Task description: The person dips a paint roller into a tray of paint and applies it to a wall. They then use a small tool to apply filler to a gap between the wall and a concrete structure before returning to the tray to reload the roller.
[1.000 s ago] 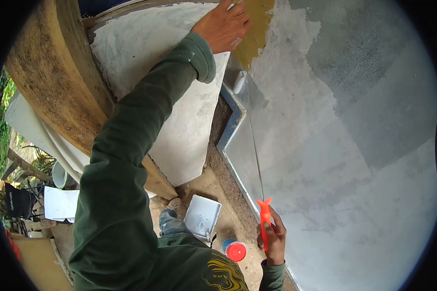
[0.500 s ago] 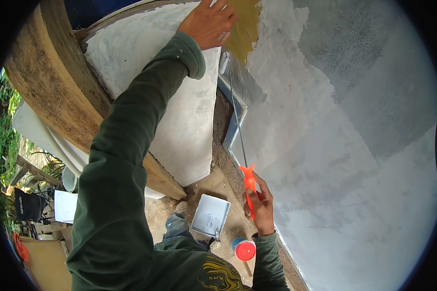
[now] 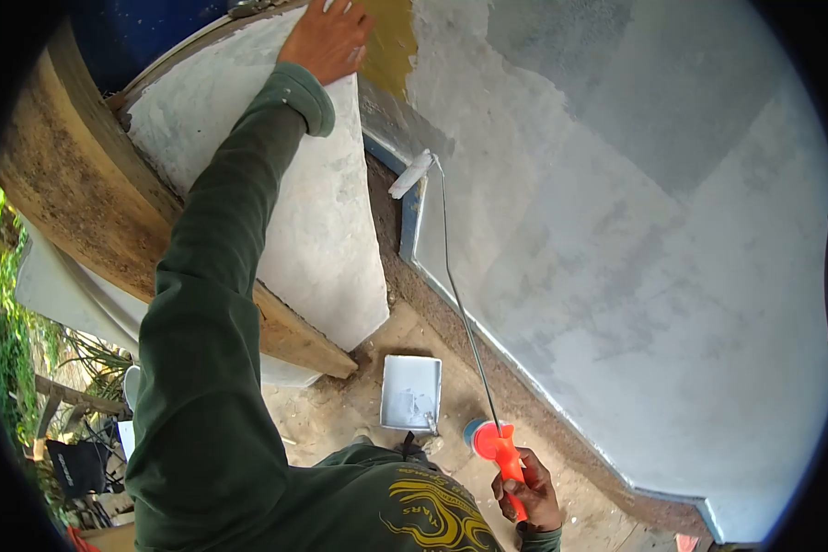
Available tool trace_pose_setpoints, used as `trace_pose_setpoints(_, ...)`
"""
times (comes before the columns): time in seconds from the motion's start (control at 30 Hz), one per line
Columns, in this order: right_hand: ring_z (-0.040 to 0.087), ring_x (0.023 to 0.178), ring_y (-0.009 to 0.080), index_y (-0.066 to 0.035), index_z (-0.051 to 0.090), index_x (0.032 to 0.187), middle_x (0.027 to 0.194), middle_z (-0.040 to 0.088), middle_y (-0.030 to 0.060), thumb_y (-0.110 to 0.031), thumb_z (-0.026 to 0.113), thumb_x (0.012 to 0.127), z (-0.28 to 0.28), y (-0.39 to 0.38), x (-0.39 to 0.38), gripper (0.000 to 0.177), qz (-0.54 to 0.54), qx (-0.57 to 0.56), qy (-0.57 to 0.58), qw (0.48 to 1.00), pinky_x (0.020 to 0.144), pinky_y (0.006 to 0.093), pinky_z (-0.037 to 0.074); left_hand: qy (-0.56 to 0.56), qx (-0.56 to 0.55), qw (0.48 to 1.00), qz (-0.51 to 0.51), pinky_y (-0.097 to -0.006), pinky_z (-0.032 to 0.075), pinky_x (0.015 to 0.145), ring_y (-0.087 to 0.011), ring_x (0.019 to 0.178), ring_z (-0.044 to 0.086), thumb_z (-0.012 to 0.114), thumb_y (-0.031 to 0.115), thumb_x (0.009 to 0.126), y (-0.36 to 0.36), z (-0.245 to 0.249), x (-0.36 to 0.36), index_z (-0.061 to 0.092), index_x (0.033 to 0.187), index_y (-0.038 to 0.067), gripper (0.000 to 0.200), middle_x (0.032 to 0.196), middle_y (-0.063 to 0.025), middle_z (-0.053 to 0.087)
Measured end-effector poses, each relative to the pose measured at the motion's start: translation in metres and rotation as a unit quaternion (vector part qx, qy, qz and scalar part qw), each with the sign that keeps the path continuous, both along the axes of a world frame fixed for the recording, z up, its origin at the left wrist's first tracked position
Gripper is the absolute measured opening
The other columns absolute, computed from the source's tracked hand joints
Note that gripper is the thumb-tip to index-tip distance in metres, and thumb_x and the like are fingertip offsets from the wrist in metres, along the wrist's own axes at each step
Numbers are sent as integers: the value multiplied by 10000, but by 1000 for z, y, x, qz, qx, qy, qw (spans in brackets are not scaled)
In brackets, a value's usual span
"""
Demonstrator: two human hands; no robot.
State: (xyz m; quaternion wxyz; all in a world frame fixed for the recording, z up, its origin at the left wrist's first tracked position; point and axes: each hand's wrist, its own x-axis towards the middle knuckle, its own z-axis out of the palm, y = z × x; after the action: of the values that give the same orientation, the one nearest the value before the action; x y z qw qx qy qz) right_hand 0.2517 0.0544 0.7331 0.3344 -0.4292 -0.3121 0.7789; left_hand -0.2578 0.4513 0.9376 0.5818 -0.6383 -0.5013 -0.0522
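Observation:
My right hand (image 3: 531,492) is wrapped round the orange handle of a paint roller (image 3: 469,331). The roller's long thin metal rod reaches up and away to a small white roller head (image 3: 412,175), which is over the blue-edged lower border of a grey-white painted wall (image 3: 543,230). At the top, my left hand (image 3: 327,41) rests against the upper edge of a white-painted panel (image 3: 313,221), fingers apart and slightly bent. It holds no tool. Beside it is an ochre patch (image 3: 386,46) on the wall.
A paint tray (image 3: 410,373) with white paint lies on the ground below. Beside my right hand, a container with a red lid (image 3: 481,440) is partly hidden by the roller handle. A thick curved wooden beam (image 3: 83,184) runs along the left. A black chair (image 3: 78,467) stands lower left.
My right hand has moved down toward my body, drawing the roller head down and away from my left hand. My view has shifted right; the left hand stays at the panel's edge.

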Motion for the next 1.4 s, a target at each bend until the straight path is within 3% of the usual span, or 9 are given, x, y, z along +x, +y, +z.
trace_pose_setpoints(0.3,575,629,135,-35,530,1362,905,637,81,-200,625,958,-50,-134,-16,447,-41,-199,-93,975,556,269,471,-168,91,938,-288,-572,268,1218,-368,1363,479,663,221,822,-12,-55,34,713,1054,19,311,1173,-157,665)
trace_pose_setpoints(0.33,554,630,121,-44,538,1338,865,601,57,-189,580,974,-59,-144,-22,393,-37,-197,-134,971,526,271,449,-156,93,952,-247,-549,370,1139,-354,1254,558,670,291,857,-18,-85,42,692,1086,19,356,1123,-160,670)
trace_pose_setpoints(0.4,529,577,111,-53,551,1222,799,579,32,-266,575,1014,-98,-166,-32,299,-8,-156,-224,962,476,272,418,-277,-46,912,-298,-508,346,1157,-303,1367,503,708,244,899,-38,-170,58,684,1235,140,353,1316,-65,653)
trace_pose_setpoints(0.47,519,553,109,-55,552,1185,763,569,24,-301,577,1027,-160,-189,-30,293,-6,-156,-246,956,463,272,408,-373,-137,867,-302,-527,344,1162,-358,1378,496,693,180,866,-81,-274,77,697,1224,120,363,1308,-110,666)
trace_pose_setpoints(0.57,541,501,129,-10,556,1131,701,579,48,-352,574,1044,-228,-201,-36,353,19,-101,-292,951,452,295,428,-556,-305,752,-182,-500,416,1118,-404,1319,536,715,145,864,-192,-442,101,650,1300,112,442,1308,-164,652)
trace_pose_setpoints(0.73,541,457,146,-31,538,1082,672,579,55,-394,613,1021,-344,-192,-48,375,-15,-236,-291,927,417,319,444,-689,-441,575,11,-496,483,1028,-418,1211,582,693,167,839,-431,-660,133,626,1310,73,485,1274,-213,647)
trace_pose_setpoints(0.83,544,455,154,-28,539,1070,662,578,57,-395,611,1019,-404,-182,-48,378,-2,-284,-265,922,412,327,450,-731,-461,482,142,-487,515,990,-418,1157,635,685,163,832,-535,-707,154,645,1279,65,460,1216,-216,686)
trace_pose_setpoints(1.0,542,449,155,-27,542,1056,655,574,58,-372,597,1027,-477,-191,-41,351,-3,-298,-264,918,401,329,449,-734,-474,434,220,-494,549,923,-422,1055,686,675,149,821,-642,-758,159,654,1253,58,443,1136,-220,719)
trace_pose_setpoints(1.4,548,451,151,-56,542,1066,644,566,44,-397,571,1040,-537,-190,-64,343,-3,-285,-263,922,387,323,444,-750,-488,402,193,-402,575,915,-301,1046,716,752,110,843,-627,-807,160,613,1331,86,509,1131,-185,718)
